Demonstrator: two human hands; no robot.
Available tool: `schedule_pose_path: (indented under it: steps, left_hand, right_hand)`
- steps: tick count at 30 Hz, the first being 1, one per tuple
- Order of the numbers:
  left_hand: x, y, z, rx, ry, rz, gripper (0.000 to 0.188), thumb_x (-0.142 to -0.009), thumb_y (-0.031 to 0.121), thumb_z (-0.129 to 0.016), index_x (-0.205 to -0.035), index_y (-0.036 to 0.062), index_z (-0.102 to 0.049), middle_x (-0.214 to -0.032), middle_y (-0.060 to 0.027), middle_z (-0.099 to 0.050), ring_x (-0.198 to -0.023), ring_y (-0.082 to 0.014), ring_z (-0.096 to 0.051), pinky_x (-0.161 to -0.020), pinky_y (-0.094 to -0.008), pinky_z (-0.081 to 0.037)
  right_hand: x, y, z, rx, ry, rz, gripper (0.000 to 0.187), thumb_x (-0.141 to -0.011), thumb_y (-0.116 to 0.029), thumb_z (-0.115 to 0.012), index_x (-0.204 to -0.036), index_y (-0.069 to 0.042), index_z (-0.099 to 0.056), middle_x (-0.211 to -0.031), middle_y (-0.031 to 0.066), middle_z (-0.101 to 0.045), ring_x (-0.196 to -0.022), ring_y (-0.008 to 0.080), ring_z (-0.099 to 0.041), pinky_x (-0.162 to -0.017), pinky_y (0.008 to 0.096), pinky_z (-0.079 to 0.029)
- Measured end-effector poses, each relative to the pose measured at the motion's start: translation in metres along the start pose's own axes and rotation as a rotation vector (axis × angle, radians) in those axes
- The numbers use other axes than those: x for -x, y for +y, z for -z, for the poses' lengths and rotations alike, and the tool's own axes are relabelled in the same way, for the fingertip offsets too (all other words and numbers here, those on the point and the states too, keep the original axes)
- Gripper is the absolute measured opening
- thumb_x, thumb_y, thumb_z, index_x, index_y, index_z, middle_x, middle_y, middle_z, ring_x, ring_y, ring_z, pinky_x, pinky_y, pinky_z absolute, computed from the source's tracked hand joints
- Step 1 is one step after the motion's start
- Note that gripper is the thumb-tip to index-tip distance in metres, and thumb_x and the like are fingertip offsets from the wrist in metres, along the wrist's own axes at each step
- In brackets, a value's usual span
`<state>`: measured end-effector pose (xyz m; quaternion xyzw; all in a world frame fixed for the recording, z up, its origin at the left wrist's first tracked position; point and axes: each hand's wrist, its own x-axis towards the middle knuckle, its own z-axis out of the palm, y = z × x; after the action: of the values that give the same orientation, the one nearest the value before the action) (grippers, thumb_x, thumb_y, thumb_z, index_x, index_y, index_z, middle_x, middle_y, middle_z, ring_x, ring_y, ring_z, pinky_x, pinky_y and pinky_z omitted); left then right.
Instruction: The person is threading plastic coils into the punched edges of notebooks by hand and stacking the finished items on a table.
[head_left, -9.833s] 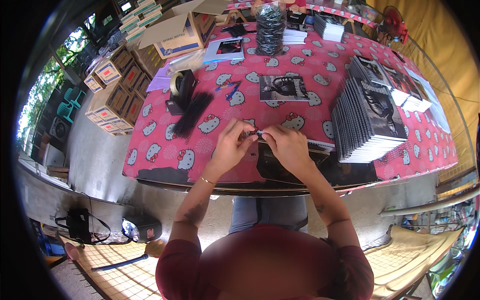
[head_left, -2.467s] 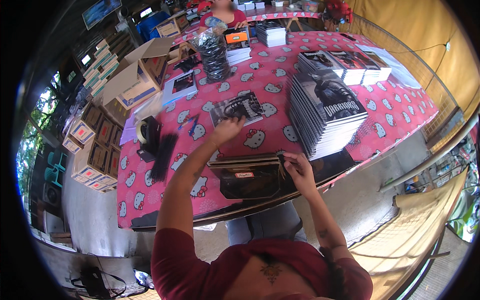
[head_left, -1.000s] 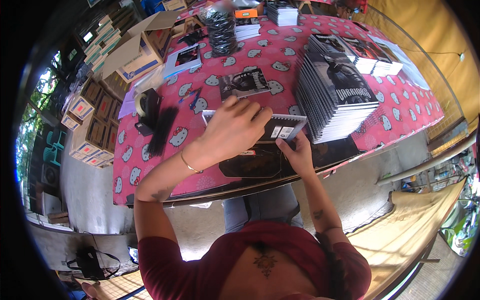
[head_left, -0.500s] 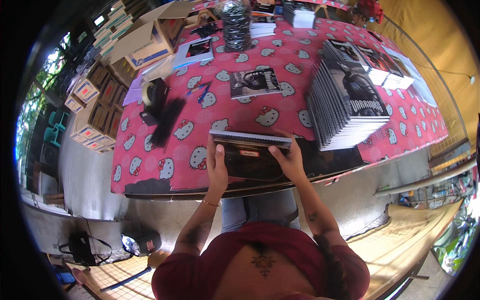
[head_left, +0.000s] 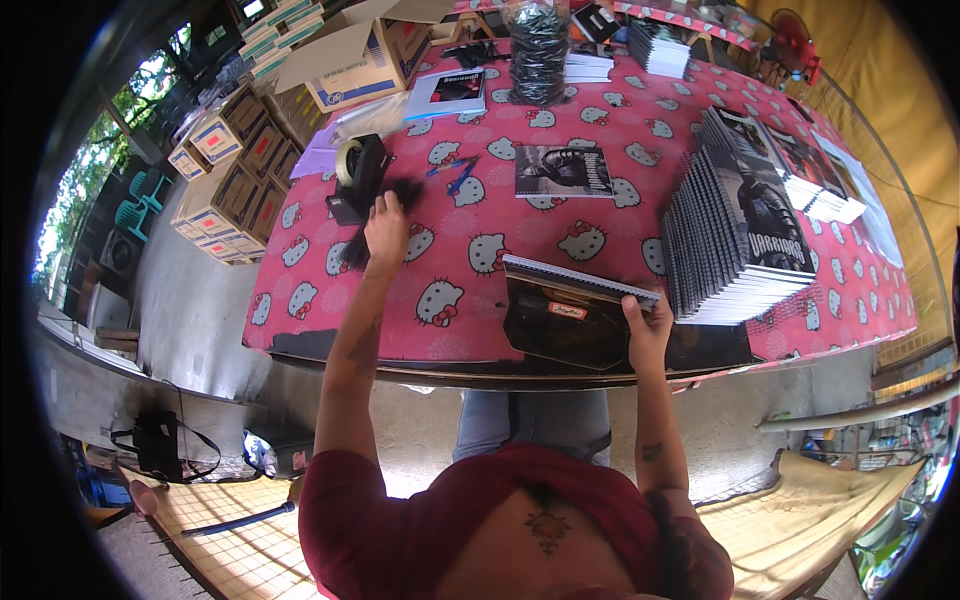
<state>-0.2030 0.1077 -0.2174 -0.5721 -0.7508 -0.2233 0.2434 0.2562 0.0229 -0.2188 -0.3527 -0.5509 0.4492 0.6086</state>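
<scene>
My right hand [head_left: 648,318] grips the right end of an unbound notebook [head_left: 590,279], a stack of white sheets. Its edge with a row of small holes faces up, and a dark panel [head_left: 540,325] with a small red-and-white label lies against its near side. Toward the left, my left hand [head_left: 386,235] has its fingers bent and pressed together on a bundle of black binding coils [head_left: 404,192]. How many coils it holds is hidden. A tape dispenser [head_left: 358,178] stands just beyond that hand.
Right of the notebook rises a tall pile of spiral notebooks [head_left: 740,225]. One notebook [head_left: 563,171] lies mid-table, near blue-handled cutters [head_left: 462,178]. A wrapped roll of black coils [head_left: 538,60] stands farther back. Cardboard boxes [head_left: 235,190] are stacked left of the pink table [head_left: 370,320].
My left hand has let go of the notebook's left end and reached over to the black coils. My right hand still holds the right end. The view has shifted slightly.
</scene>
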Motion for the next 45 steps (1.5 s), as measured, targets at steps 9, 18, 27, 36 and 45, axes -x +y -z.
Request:
schedule_pose_path:
  steps: [9, 18, 27, 36, 45]
  left_hand:
    - [0.089, 0.097, 0.093, 1.396, -0.262, 0.263, 0.058, -0.095, 0.005, -0.052, -0.151, -0.0017, -0.039, -0.154, -0.0131, -0.048, -0.117, -0.0196, -0.06, -0.101, -0.0314, -0.046]
    - [0.12, 0.15, 0.132, 1.637, -0.323, 0.296, 0.056, -0.102, 0.008, -0.051, -0.155, -0.0005, -0.035, -0.154, -0.0119, -0.046, -0.117, -0.0118, -0.052, -0.099, -0.0251, -0.042]
    - [0.072, 0.126, 0.163, 1.233, -0.243, 0.143, 0.028, -0.103, 0.022, -0.061, -0.117, -0.0008, -0.068, -0.08, -0.0081, -0.061, -0.065, -0.0112, -0.054, -0.061, -0.029, -0.046]
    - [0.083, 0.123, 0.158, 0.937, -0.021, -0.137, 0.022, -0.088, 0.007, -0.075, -0.109, 0.0021, -0.075, -0.086, -0.0113, -0.069, -0.071, -0.0199, -0.065, -0.062, -0.0304, -0.051]
    - [0.061, 0.117, 0.152, 0.948, -0.143, -0.234, 0.026, -0.089, 0.012, -0.076, -0.113, 0.0051, -0.071, -0.091, -0.0109, -0.069, -0.073, -0.0242, -0.066, -0.064, -0.0342, -0.053]
  right_hand:
    - [0.009, -0.023, -0.027, 0.025, 0.097, 0.028, 0.051, -0.094, -0.018, -0.075, -0.135, 0.0, -0.052, -0.114, 0.0072, -0.061, -0.101, 0.0125, -0.057, -0.09, 0.0269, -0.048]
    - [0.0, -0.022, -0.034, 0.139, 0.151, 0.126, 0.064, -0.092, -0.017, -0.074, -0.146, 0.0, -0.043, -0.126, 0.0095, -0.057, -0.116, 0.0196, -0.054, -0.105, 0.0314, -0.038]
    - [-0.038, -0.086, -0.122, 1.007, -0.375, 0.495, 0.023, -0.093, -0.021, -0.068, -0.112, -0.01, -0.07, -0.103, 0.0086, -0.069, -0.093, 0.0301, -0.067, -0.08, 0.0393, -0.051]
    - [-0.052, -0.068, -0.123, 0.925, -0.348, 0.496, 0.01, -0.094, -0.021, -0.066, -0.098, -0.013, -0.07, -0.082, 0.0058, -0.07, -0.07, 0.0292, -0.068, -0.062, 0.0408, -0.053]
    - [-0.052, -0.072, -0.122, 0.917, -0.391, 0.558, 0.008, -0.093, -0.021, -0.065, -0.096, -0.014, -0.066, -0.08, 0.0056, -0.068, -0.068, 0.0275, -0.067, -0.061, 0.041, -0.051]
